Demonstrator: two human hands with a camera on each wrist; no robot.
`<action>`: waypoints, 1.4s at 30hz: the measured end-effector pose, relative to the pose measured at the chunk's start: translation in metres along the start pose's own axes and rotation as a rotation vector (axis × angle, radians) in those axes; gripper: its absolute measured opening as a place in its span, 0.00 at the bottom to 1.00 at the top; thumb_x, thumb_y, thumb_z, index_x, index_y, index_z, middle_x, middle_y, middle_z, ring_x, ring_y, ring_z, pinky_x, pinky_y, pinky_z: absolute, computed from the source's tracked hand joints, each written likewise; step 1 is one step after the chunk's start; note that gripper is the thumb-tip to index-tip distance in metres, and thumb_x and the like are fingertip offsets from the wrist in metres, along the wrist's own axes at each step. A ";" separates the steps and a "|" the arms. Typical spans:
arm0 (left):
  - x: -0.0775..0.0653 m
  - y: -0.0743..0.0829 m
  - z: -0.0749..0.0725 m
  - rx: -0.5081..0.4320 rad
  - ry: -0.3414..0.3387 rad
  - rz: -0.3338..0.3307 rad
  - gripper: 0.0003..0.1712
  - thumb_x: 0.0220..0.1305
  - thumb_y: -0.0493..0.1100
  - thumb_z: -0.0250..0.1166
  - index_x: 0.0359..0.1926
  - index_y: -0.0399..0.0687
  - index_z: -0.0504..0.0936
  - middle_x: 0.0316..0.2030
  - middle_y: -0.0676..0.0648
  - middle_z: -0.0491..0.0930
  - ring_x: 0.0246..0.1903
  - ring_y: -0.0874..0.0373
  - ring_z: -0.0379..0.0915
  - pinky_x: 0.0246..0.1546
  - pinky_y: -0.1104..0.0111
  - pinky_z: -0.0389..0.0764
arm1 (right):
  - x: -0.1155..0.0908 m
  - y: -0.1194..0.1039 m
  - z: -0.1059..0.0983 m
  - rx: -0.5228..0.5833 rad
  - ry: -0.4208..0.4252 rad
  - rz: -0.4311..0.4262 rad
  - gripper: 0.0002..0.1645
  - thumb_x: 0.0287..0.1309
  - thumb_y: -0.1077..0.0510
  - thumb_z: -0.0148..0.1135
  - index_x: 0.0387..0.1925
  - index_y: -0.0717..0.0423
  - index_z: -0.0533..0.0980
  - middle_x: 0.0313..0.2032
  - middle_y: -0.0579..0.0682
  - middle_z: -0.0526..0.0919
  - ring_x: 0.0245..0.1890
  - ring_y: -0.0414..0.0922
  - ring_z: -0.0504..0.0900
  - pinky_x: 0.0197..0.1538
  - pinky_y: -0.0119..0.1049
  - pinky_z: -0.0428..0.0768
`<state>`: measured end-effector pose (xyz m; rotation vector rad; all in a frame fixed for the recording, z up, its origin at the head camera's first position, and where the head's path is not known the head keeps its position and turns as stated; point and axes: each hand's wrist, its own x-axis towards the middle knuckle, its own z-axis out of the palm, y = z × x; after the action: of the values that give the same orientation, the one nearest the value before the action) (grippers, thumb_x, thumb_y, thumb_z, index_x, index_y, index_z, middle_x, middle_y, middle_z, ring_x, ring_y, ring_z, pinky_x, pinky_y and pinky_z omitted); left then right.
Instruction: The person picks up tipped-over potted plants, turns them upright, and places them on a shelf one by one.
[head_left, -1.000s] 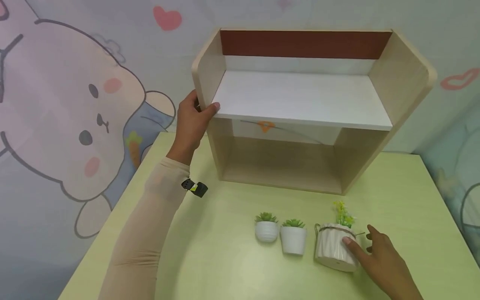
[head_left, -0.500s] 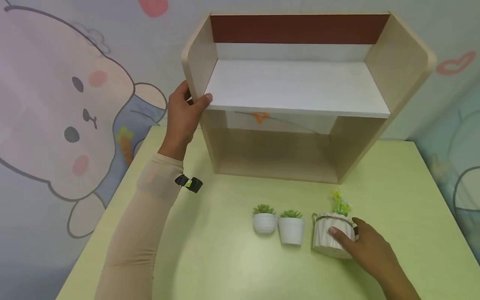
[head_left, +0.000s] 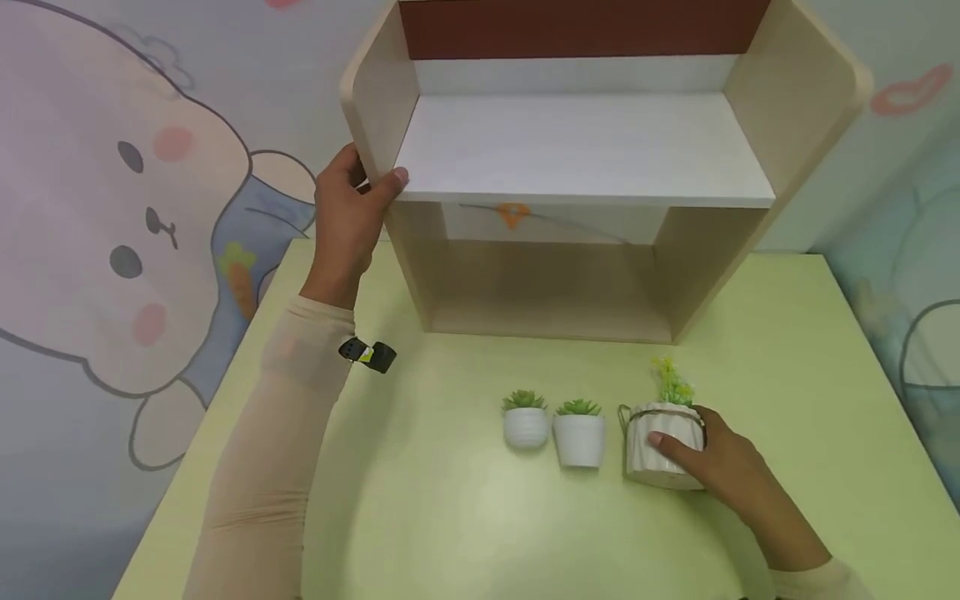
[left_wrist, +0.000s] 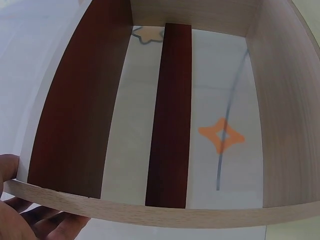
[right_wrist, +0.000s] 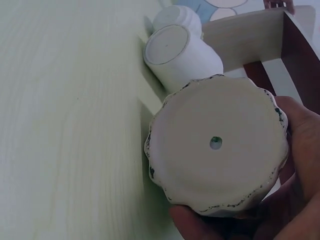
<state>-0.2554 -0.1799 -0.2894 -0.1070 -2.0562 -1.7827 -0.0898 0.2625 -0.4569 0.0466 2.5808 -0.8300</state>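
My left hand (head_left: 347, 221) holds the left side panel of a small wooden shelf unit (head_left: 427, 279). Its thumb lies on the front edge of the white shelf board (head_left: 585, 150), and its fingers go round the panel's outer side. My right hand (head_left: 731, 462) grips a fluted white flowerpot (head_left: 660, 450) with yellow flowers and a cord round its rim. In the head view the thumb is on the pot's front, the fingers at its right side, partly hidden. The right wrist view shows the pot's scalloped base (right_wrist: 215, 170) with a hole, tipped towards me.
Left of the flowerpot lie two smaller white pots with green succulents, a tapered one (head_left: 580, 442) and a rounded one (head_left: 525, 427). They rest on the pale green table (head_left: 450, 517). A cartoon-printed wall (head_left: 67, 250) stands behind the shelf unit.
My right hand has closed in on the flowerpot, its fingers now round the right side. The head view has tilted down, so everything sits higher. The left hand keeps its hold.
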 end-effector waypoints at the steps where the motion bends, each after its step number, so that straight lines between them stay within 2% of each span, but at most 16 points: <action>1: 0.001 0.001 -0.001 -0.008 0.002 0.001 0.28 0.66 0.36 0.70 0.66 0.43 0.79 0.60 0.39 0.80 0.56 0.46 0.81 0.59 0.51 0.81 | 0.000 0.000 -0.001 0.022 -0.006 -0.003 0.68 0.68 0.24 0.53 0.78 0.77 0.44 0.69 0.84 0.60 0.65 0.80 0.68 0.56 0.70 0.77; 4: 0.003 0.002 -0.005 -0.011 0.010 -0.001 0.28 0.66 0.35 0.69 0.66 0.43 0.79 0.59 0.39 0.80 0.56 0.46 0.81 0.59 0.50 0.81 | -0.003 -0.001 -0.001 0.104 -0.009 -0.018 0.66 0.69 0.28 0.56 0.79 0.75 0.42 0.72 0.82 0.58 0.66 0.78 0.68 0.57 0.67 0.78; 9: 0.005 0.002 -0.013 0.017 0.005 -0.009 0.28 0.67 0.36 0.68 0.67 0.44 0.78 0.61 0.40 0.79 0.57 0.46 0.79 0.60 0.50 0.80 | -0.013 -0.003 0.003 0.244 0.055 -0.047 0.61 0.69 0.38 0.65 0.80 0.71 0.44 0.69 0.75 0.66 0.59 0.66 0.76 0.51 0.51 0.81; 14: 0.002 0.001 -0.021 0.054 0.024 -0.031 0.29 0.68 0.38 0.68 0.69 0.46 0.77 0.63 0.42 0.78 0.59 0.47 0.78 0.63 0.49 0.78 | -0.019 -0.003 0.007 0.294 0.135 -0.113 0.66 0.63 0.45 0.74 0.82 0.67 0.40 0.69 0.74 0.64 0.63 0.67 0.72 0.52 0.47 0.80; 17: 0.002 0.001 -0.024 0.059 0.032 -0.030 0.28 0.68 0.38 0.67 0.69 0.46 0.77 0.63 0.42 0.78 0.59 0.47 0.78 0.63 0.50 0.78 | -0.019 -0.001 0.013 0.320 0.180 -0.150 0.70 0.58 0.47 0.78 0.83 0.64 0.40 0.71 0.73 0.62 0.67 0.69 0.69 0.50 0.33 0.79; 20: 0.002 0.002 -0.024 0.062 0.027 -0.035 0.28 0.69 0.38 0.66 0.69 0.45 0.77 0.63 0.41 0.79 0.58 0.48 0.78 0.62 0.50 0.79 | -0.017 0.004 0.020 0.365 0.237 -0.190 0.70 0.55 0.51 0.81 0.83 0.62 0.43 0.73 0.70 0.61 0.70 0.67 0.66 0.49 0.19 0.72; 22: 0.002 0.001 -0.024 0.065 0.026 -0.037 0.28 0.69 0.37 0.66 0.69 0.45 0.77 0.63 0.41 0.79 0.58 0.48 0.78 0.62 0.51 0.79 | -0.014 0.008 0.025 0.390 0.282 -0.226 0.68 0.53 0.55 0.82 0.83 0.60 0.47 0.73 0.65 0.62 0.71 0.61 0.65 0.52 0.15 0.68; 25: 0.001 -0.001 -0.025 0.069 0.027 -0.046 0.28 0.69 0.37 0.66 0.69 0.45 0.77 0.63 0.42 0.79 0.59 0.48 0.78 0.63 0.50 0.78 | -0.010 0.013 0.032 0.417 0.337 -0.298 0.64 0.49 0.61 0.84 0.80 0.59 0.55 0.70 0.57 0.64 0.70 0.42 0.64 0.57 0.14 0.65; 28: -0.001 -0.004 -0.026 0.081 0.020 -0.051 0.28 0.70 0.38 0.66 0.70 0.46 0.77 0.64 0.42 0.78 0.60 0.46 0.78 0.64 0.48 0.77 | -0.007 0.017 0.041 0.438 0.359 -0.348 0.61 0.46 0.64 0.84 0.78 0.60 0.59 0.68 0.52 0.65 0.66 0.27 0.61 0.60 0.13 0.63; 31: -0.003 -0.007 -0.027 0.101 0.006 -0.051 0.28 0.71 0.40 0.66 0.71 0.48 0.76 0.65 0.43 0.78 0.61 0.45 0.78 0.64 0.47 0.76 | -0.006 0.019 0.048 0.464 0.363 -0.362 0.61 0.45 0.66 0.84 0.77 0.62 0.59 0.68 0.54 0.65 0.65 0.22 0.60 0.61 0.13 0.62; 34: -0.004 -0.009 -0.027 0.120 -0.001 -0.042 0.28 0.72 0.41 0.66 0.71 0.49 0.76 0.65 0.44 0.78 0.62 0.45 0.78 0.64 0.46 0.76 | -0.007 0.021 0.053 0.491 0.352 -0.349 0.61 0.46 0.67 0.83 0.78 0.62 0.58 0.69 0.56 0.65 0.68 0.27 0.60 0.63 0.13 0.62; 37: -0.004 -0.009 -0.027 0.120 0.002 -0.029 0.27 0.72 0.41 0.66 0.70 0.49 0.77 0.65 0.44 0.78 0.61 0.45 0.78 0.63 0.46 0.77 | -0.008 0.021 0.054 0.522 0.330 -0.330 0.61 0.48 0.67 0.82 0.77 0.62 0.56 0.70 0.60 0.64 0.75 0.45 0.60 0.63 0.13 0.61; 40: -0.004 -0.008 -0.028 0.111 0.006 -0.016 0.26 0.71 0.41 0.66 0.69 0.48 0.78 0.64 0.43 0.79 0.59 0.45 0.79 0.63 0.46 0.78 | -0.010 0.022 0.053 0.554 0.305 -0.326 0.61 0.49 0.68 0.81 0.77 0.61 0.53 0.71 0.62 0.62 0.76 0.66 0.56 0.64 0.13 0.60; 41: -0.004 -0.008 -0.028 0.110 0.008 -0.012 0.26 0.71 0.41 0.66 0.69 0.48 0.79 0.63 0.43 0.79 0.59 0.45 0.79 0.62 0.46 0.78 | -0.011 0.022 0.054 0.558 0.300 -0.327 0.61 0.49 0.68 0.81 0.77 0.61 0.53 0.71 0.62 0.62 0.76 0.69 0.55 0.64 0.13 0.60; 42: -0.004 -0.007 -0.028 0.111 0.010 -0.009 0.26 0.71 0.41 0.66 0.68 0.48 0.79 0.63 0.43 0.79 0.59 0.45 0.79 0.62 0.46 0.78 | -0.011 0.023 0.054 0.561 0.294 -0.330 0.61 0.50 0.68 0.80 0.78 0.60 0.53 0.71 0.62 0.62 0.76 0.68 0.54 0.64 0.13 0.59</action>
<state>-0.2473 -0.2071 -0.2949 -0.0565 -2.1463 -1.6674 -0.0552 0.2521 -0.5041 -0.1019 2.5625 -1.7688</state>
